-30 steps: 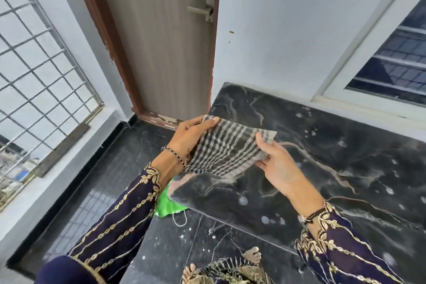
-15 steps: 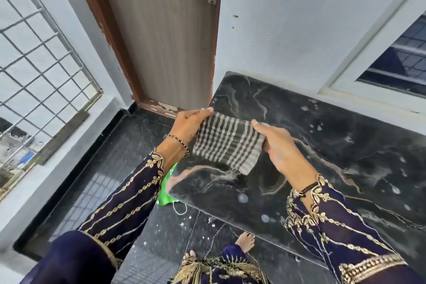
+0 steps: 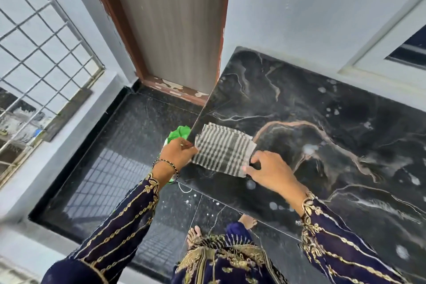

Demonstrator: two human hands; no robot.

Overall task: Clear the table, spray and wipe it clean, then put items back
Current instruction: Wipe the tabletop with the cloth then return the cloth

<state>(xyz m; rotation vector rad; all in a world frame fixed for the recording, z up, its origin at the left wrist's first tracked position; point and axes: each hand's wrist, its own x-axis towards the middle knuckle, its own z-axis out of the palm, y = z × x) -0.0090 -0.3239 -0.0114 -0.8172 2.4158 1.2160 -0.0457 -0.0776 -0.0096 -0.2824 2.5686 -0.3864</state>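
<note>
A folded grey-and-white striped cloth [image 3: 224, 150] lies flat near the left front corner of the black marble table [image 3: 334, 136]. My left hand [image 3: 178, 154] pinches the cloth's left edge at the table's side edge. My right hand [image 3: 268, 168] pinches the cloth's near right corner, fingers curled over it. Pale droplets and smears dot the marble around the cloth.
A green bag [image 3: 178, 135] lies on the dark floor beside the table's left edge, partly behind my left hand. A closed grey door [image 3: 175, 25] stands behind, a barred window [image 3: 39, 53] at left, a framed window [image 3: 403, 48] above the table's far right. My feet [image 3: 196, 233] are below.
The cloth came down from being held in the air between both hands to lying flat on the marble. Both hands lowered with it, and the view tilted downward.
</note>
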